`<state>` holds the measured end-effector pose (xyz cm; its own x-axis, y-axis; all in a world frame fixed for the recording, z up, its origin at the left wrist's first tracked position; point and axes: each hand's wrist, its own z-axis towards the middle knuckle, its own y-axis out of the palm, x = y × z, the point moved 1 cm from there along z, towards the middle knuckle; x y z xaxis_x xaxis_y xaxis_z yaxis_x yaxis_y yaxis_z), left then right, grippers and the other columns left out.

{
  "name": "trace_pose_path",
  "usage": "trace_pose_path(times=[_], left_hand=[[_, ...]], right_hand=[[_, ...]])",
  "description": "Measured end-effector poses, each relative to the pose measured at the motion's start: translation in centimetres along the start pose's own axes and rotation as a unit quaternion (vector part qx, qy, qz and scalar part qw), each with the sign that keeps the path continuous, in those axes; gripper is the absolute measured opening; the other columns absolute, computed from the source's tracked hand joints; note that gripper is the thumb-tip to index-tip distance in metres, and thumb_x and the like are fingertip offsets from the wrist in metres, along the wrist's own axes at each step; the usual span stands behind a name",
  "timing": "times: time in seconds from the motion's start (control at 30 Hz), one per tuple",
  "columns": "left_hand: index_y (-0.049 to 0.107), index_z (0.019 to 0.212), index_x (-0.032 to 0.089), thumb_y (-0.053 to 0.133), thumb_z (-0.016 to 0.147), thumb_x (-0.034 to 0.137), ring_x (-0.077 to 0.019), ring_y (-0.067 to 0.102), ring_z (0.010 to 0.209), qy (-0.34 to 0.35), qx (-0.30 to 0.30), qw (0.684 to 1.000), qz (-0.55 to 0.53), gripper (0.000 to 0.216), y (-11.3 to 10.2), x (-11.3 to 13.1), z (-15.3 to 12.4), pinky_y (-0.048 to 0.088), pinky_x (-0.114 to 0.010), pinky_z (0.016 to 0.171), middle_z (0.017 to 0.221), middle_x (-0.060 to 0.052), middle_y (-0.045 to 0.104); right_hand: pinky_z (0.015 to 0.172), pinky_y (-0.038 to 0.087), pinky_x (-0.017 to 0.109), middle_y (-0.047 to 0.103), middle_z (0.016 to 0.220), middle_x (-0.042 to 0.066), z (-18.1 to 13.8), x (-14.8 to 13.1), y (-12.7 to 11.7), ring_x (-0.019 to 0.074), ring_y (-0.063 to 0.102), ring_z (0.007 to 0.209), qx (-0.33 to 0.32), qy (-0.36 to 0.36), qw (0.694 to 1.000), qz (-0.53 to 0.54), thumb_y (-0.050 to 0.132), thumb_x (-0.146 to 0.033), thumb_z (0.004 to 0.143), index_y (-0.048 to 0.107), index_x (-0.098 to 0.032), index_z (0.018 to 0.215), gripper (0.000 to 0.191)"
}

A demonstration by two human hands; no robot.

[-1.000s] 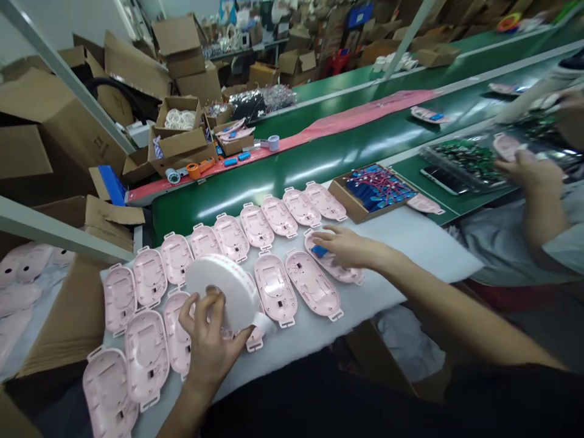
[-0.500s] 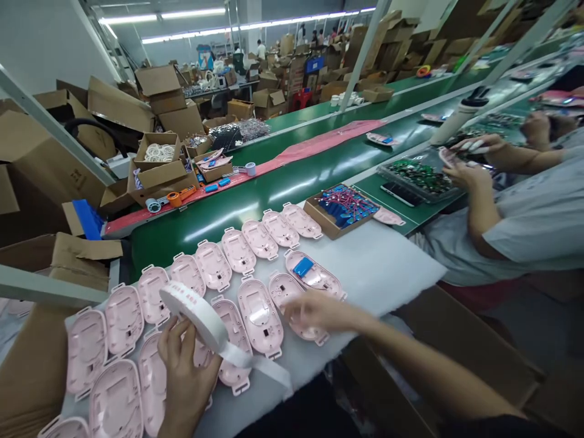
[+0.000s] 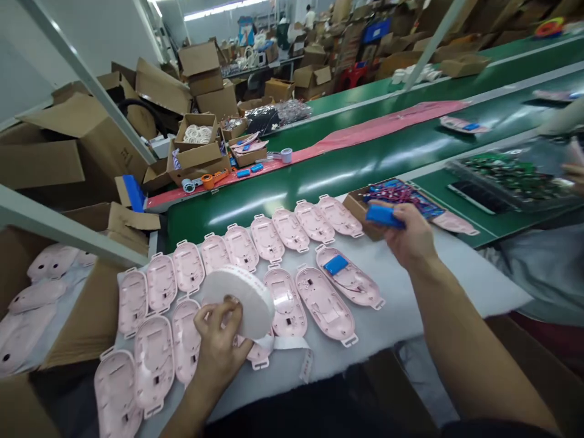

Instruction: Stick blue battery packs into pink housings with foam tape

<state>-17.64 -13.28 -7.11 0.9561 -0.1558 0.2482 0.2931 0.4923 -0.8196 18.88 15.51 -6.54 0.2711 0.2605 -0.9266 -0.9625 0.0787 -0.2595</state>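
My left hand (image 3: 219,344) grips a white roll of tape (image 3: 241,298) above the near row of pink plastic shells; a loose strip of tape (image 3: 292,348) trails from it over the pad's front edge. My right hand (image 3: 408,234) holds a blue battery (image 3: 383,215) just in front of a cardboard tray of blue batteries with red wires (image 3: 401,194). Several pink shells (image 3: 292,228) lie in two rows on a white foam pad (image 3: 424,286). One shell (image 3: 349,277) has a blue battery (image 3: 336,264) seated in it.
A green conveyor belt (image 3: 328,170) runs behind the pad. Open cardboard boxes (image 3: 196,146) and tape rolls sit at its far left. A box of pink covers (image 3: 41,292) stands at my left. A co-worker's sleeve (image 3: 547,267) and a tray of green boards (image 3: 511,173) are at right.
My right hand moved from the near shells out to the battery tray and now holds a blue battery. The tape strip, pulled out before, now hangs slack from the roll.
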Motion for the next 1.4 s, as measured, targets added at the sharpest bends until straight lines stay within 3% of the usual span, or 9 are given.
trace_pose_path(times=[0.13, 0.23, 0.43, 0.53, 0.8, 0.93, 1.07, 1.2, 1.4], left_hand=[[0.073, 0.122, 0.016, 0.077, 0.073, 0.011, -0.0294, 0.051, 0.106, 0.007, -0.028, 0.999, 0.04, 0.049, -0.4, -0.2, 0.2, 0.04, -0.043, 0.098, 0.12, -0.013, 0.069], [0.073, 0.124, 0.015, 0.079, 0.072, 0.01, -0.029, 0.048, 0.104, 0.011, -0.04, 0.997, 0.059, 0.053, -0.7, -0.3, 0.1, 0.039, -0.042, 0.097, 0.118, -0.012, 0.07], [0.072, 0.127, 0.014, 0.08, 0.076, 0.013, -0.0291, 0.048, 0.104, 0.012, -0.053, 0.996, 0.074, 0.052, -1.6, -0.4, -0.5, 0.039, -0.041, 0.096, 0.12, -0.013, 0.069], [0.072, 0.128, 0.015, 0.078, 0.079, 0.016, -0.03, 0.05, 0.105, 0.01, -0.052, 0.995, 0.083, 0.049, -1.7, -0.3, -0.6, 0.039, -0.042, 0.095, 0.118, -0.014, 0.07], [0.072, 0.127, 0.014, 0.073, 0.084, 0.014, -0.0281, 0.057, 0.105, 0.027, -0.041, 0.995, 0.09, 0.043, -1.7, 0.0, -0.6, 0.036, -0.042, 0.095, 0.117, -0.013, 0.071], [0.072, 0.128, 0.015, 0.072, 0.086, 0.013, -0.027, 0.056, 0.103, 0.037, -0.045, 0.995, 0.087, 0.042, -1.7, 0.1, -0.6, 0.036, -0.043, 0.095, 0.118, -0.012, 0.071], [0.073, 0.129, 0.02, 0.074, 0.084, 0.012, -0.0297, 0.051, 0.106, 0.043, -0.043, 0.994, 0.088, 0.046, -1.8, 0.6, -0.7, 0.036, -0.046, 0.099, 0.122, -0.01, 0.072], [0.071, 0.134, 0.021, 0.073, 0.088, 0.011, -0.0286, 0.051, 0.106, 0.047, -0.058, 0.994, 0.085, 0.047, -2.1, 1.1, -0.7, 0.036, -0.047, 0.101, 0.127, -0.009, 0.072], [0.072, 0.132, 0.022, 0.073, 0.09, 0.015, -0.0249, 0.055, 0.096, 0.038, -0.019, 0.991, 0.124, 0.042, -2.4, 0.4, -0.9, 0.036, -0.047, 0.098, 0.121, -0.008, 0.075]], right_hand=[[0.07, 0.062, 0.037, 0.069, 0.139, 0.013, -8.6, -4.6, 5.6, 0.0262, 0.076, 0.097, -0.256, 0.162, 0.923, 0.238, 0.069, -0.048, 0.095, 0.05, -0.028, 0.108, 0.031], [0.086, 0.063, 0.043, 0.067, 0.141, 0.015, -12.7, -7.3, 8.1, 0.029, 0.073, 0.113, -0.36, 0.174, 0.881, 0.254, 0.081, -0.05, 0.088, 0.053, -0.028, 0.123, 0.05], [0.094, 0.061, 0.054, 0.069, 0.13, 0.013, -13.4, -10.0, 8.1, 0.0351, 0.068, 0.117, -0.333, 0.025, 0.943, 0.007, 0.084, -0.05, 0.084, 0.066, -0.026, 0.103, 0.036], [0.096, 0.062, 0.054, 0.075, 0.118, 0.011, -13.6, -10.2, 8.0, 0.0341, 0.072, 0.109, -0.307, 0.039, 0.95, 0.046, 0.091, -0.053, 0.076, 0.066, -0.027, 0.115, 0.053], [0.081, 0.065, 0.042, 0.076, 0.122, 0.009, -14.0, -10.9, 7.6, 0.0295, 0.074, 0.106, -0.334, 0.068, 0.92, 0.192, 0.089, -0.05, 0.081, 0.06, -0.03, 0.131, 0.06], [0.084, 0.062, 0.043, 0.077, 0.12, 0.009, -13.1, -11.7, 7.5, 0.0315, 0.075, 0.103, -0.371, 0.008, 0.929, 0.011, 0.087, -0.045, 0.082, 0.067, -0.028, 0.127, 0.052], [0.084, 0.058, 0.043, 0.078, 0.111, 0.01, -13.0, -12.5, 9.0, 0.0342, 0.074, 0.101, -0.469, -0.079, 0.866, -0.153, 0.073, -0.033, 0.093, 0.061, -0.024, 0.146, 0.054], [0.085, 0.057, 0.042, 0.077, 0.119, 0.011, -13.2, -12.5, 10.3, 0.0333, 0.073, 0.104, -0.498, -0.096, 0.851, -0.138, 0.069, -0.033, 0.097, 0.062, -0.024, 0.144, 0.048], [0.101, 0.056, 0.045, 0.073, 0.126, 0.006, -15.0, -10.6, 12.1, 0.0299, 0.07, 0.116, -0.434, 0.013, 0.9, 0.039, 0.079, -0.038, 0.09, 0.067, -0.028, 0.132, 0.045]])
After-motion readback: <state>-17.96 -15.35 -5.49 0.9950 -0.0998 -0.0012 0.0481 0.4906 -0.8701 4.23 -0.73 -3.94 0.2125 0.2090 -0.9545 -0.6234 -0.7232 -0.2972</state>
